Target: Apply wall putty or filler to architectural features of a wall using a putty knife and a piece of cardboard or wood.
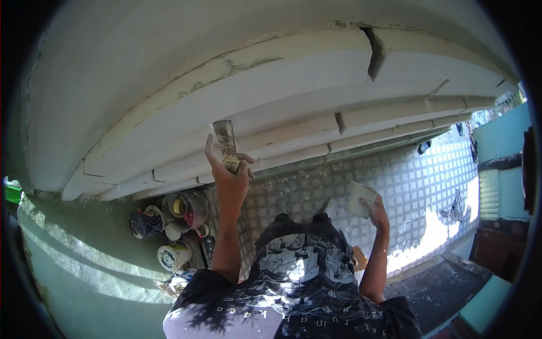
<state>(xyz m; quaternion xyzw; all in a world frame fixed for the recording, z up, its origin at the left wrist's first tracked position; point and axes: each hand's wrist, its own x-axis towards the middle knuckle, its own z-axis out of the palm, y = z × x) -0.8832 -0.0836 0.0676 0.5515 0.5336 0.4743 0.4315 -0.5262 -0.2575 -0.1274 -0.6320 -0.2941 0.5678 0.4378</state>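
Round paint tins [169,217] lie clustered left of the raised left arm: a white-labelled one [172,257], a dark patterned one [144,223].

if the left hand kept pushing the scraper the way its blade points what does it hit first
Probably the cream stepped moulding: the scraper in the left hand already has its blade tip at or against it; depth is unclear.

Paint cans [175,223] left of scraper [226,141]; moulding [293,73] above.
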